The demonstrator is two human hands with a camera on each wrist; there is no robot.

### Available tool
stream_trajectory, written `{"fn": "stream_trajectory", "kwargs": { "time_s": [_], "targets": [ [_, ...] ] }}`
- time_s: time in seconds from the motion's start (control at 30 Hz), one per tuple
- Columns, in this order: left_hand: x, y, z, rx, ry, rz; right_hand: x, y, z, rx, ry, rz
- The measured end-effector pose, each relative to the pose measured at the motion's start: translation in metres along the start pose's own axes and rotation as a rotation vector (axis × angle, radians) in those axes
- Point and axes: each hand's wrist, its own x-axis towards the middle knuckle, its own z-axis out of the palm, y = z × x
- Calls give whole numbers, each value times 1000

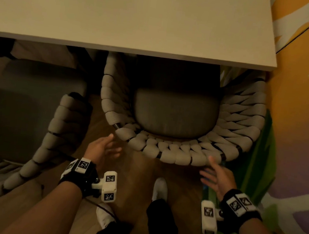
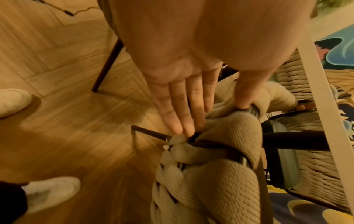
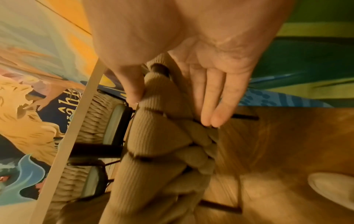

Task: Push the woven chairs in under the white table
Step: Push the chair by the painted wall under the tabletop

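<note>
The white table (image 1: 133, 17) fills the top of the head view. A beige woven chair (image 1: 174, 154) with a grey seat cushion (image 1: 175, 115) stands under its right end, with the front of the seat beneath the tabletop. My left hand (image 1: 107, 146) is at the left of the curved back, my right hand (image 1: 215, 173) at the right. Both have straight fingers. In the left wrist view the left hand (image 2: 191, 98) touches the weave (image 2: 220, 181) with thumb and fingertips. In the right wrist view the right hand (image 3: 210, 91) lies flat against the weave (image 3: 153, 136).
A second woven chair (image 1: 54, 133) stands to the left, further out from the table. A colourfully painted wall (image 1: 296, 114) is close on the right. My white shoes (image 1: 160, 189) stand on the wooden floor (image 1: 139, 173) behind the chair. More woven chairs (image 2: 316, 159) stand across the table.
</note>
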Motion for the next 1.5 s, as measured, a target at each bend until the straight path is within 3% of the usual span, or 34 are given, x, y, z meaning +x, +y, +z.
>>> {"fn": "stream_trajectory", "kwargs": {
  "time_s": [0.17,0.47,0.6,0.8,0.93,1.03,1.1,1.2,1.4,1.5],
  "targets": [
    [-12,-3,-76,126,112,48,-33,42,68,-185,-139,10],
    [-32,28,-291,290,48,222,-120,112,295,-407,-237,-127],
    [-31,41,-394,361,100,202,-162,146,373,-457,-230,-105],
    [-27,63,-504,477,295,173,-199,169,439,-426,-171,-59],
    [-10,60,-573,488,506,98,-208,181,468,-279,-121,19],
    [1,69,-602,482,591,50,-210,203,490,-143,-131,98],
    [5,78,-613,459,596,28,-212,220,506,-38,-134,139],
    [22,84,-628,197,557,0,-217,234,530,105,-101,173],
    [66,92,-645,2,294,-148,-211,254,575,268,43,149],
    [65,98,-644,-74,173,-155,-215,250,586,255,128,122]
  ]
}}
